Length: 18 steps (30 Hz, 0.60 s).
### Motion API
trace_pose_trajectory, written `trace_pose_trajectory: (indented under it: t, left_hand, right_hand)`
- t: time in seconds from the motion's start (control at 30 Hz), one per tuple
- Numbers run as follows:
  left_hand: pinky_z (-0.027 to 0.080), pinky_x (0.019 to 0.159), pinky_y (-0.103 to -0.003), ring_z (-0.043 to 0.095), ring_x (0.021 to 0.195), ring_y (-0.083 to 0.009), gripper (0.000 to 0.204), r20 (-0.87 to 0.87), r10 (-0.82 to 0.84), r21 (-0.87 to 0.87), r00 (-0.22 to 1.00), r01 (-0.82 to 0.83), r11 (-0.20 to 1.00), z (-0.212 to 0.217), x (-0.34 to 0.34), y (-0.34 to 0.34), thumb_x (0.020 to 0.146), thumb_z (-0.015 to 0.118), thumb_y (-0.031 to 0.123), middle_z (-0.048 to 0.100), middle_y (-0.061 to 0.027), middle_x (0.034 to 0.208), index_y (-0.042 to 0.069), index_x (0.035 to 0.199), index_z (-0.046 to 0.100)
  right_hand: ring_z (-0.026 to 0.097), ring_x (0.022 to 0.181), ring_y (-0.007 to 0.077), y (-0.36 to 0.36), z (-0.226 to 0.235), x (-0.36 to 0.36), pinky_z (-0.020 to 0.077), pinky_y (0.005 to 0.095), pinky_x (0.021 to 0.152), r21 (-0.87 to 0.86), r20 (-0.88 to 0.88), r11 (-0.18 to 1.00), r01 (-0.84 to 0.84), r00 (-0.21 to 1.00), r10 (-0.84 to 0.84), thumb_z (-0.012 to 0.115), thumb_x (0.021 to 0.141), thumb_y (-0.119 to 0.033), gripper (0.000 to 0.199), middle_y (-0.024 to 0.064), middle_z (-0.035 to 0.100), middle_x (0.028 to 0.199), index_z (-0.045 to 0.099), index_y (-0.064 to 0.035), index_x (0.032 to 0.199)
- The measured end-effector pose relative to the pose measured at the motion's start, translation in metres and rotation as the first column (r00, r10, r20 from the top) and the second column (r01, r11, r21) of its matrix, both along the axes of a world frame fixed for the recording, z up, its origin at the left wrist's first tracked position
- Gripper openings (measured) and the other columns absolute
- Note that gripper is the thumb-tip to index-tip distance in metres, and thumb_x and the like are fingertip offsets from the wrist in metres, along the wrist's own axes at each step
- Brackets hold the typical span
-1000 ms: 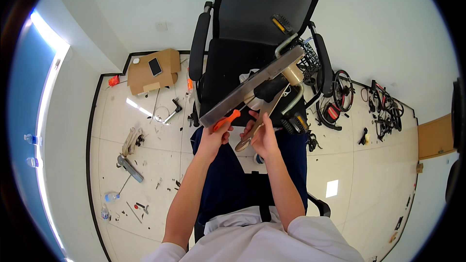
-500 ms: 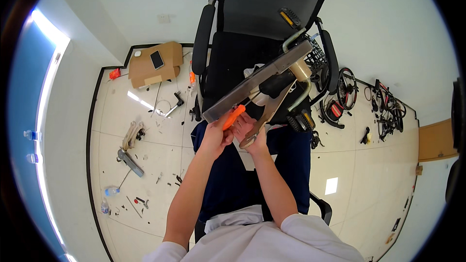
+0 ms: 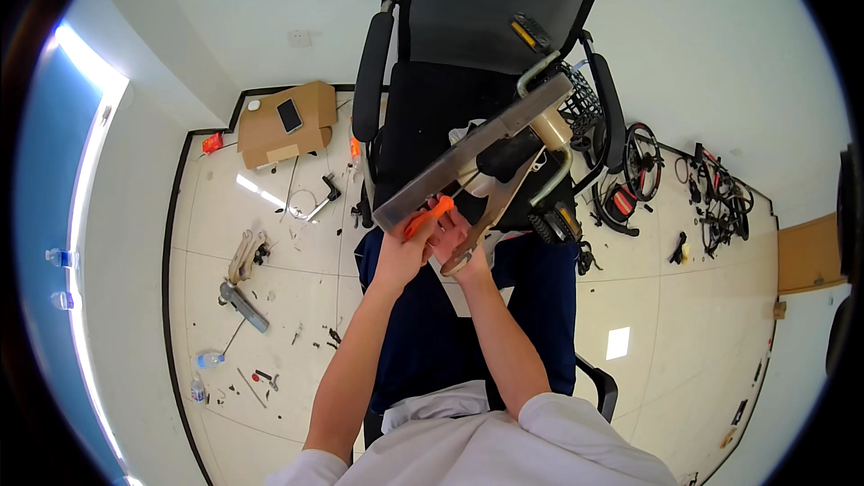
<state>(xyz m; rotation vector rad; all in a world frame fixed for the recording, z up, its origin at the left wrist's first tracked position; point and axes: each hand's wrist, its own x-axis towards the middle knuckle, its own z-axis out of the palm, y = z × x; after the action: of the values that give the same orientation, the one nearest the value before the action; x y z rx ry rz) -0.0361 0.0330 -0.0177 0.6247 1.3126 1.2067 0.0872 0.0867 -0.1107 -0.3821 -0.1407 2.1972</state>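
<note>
Gripping an orange-handled screwdriver in the left hand, the person faces a black office chair; all positions below are relative to that chair. Screwdriver sits at the front edge of the seat, shaft angled up toward the seat; tip hidden. Right hand is close up against the left, fingers near the handle, part of the palm behind the low end of a beige frame arm. Can't tell if it's clamped on the arm or just alongside. Bike frame section lies tilted over the seat: long translucent grey cover runs from the front edge up toward the right armrest, beige arm beneath it. One pedal is up by the backrest, the other pedal at the seat's front right. Dark wire basket is by the right armrest. Floor left of chair: cardboard with phone on top, grey tube nearer the person. Floor right of chair: spoked wheel, then a tangle of bike parts farther out.
</note>
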Motion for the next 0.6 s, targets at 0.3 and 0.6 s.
trace_pose_trajectory:
  t: [0.3, 0.6]
  left_hand:
    - [0.025, 0.038, -0.022, 0.042, 0.042, -0.0099, 0.038, 0.455, 0.08, -0.209, 0.887, 0.019, 0.978, -0.001, -0.013, 0.001, 0.095, 0.052, 0.039, 0.053, -0.0061, 0.068, 0.002, 0.094, 0.058]
    - [0.029, 0.04, -0.02, 0.043, 0.045, -0.011, 0.036, 0.463, 0.132, -0.227, 0.876, -0.027, 0.973, 0.004, -0.016, 0.004, 0.094, 0.053, 0.04, 0.055, -0.0076, 0.074, 0.005, 0.103, 0.056]
  right_hand:
    - [0.055, 0.117, 0.0245, 0.007, -0.006, -0.012, 0.0482, 0.0382, 0.095, -0.01, -0.189, 1.0, -0.028, 0.982, 0.026, 0.057, 0.094, -0.016, 0.035, 0.0074, 0.06, 0.123, 0.052, -0.0081, 0.128]
    - [0.058, 0.111, 0.0225, 0.006, -0.013, -0.023, 0.0482, 0.0364, 0.094, 0.087, -0.101, 0.996, 0.002, 0.995, 0.007, 0.065, 0.087, -0.006, 0.032, 0.0092, 0.062, 0.117, 0.058, -0.0051, 0.118]
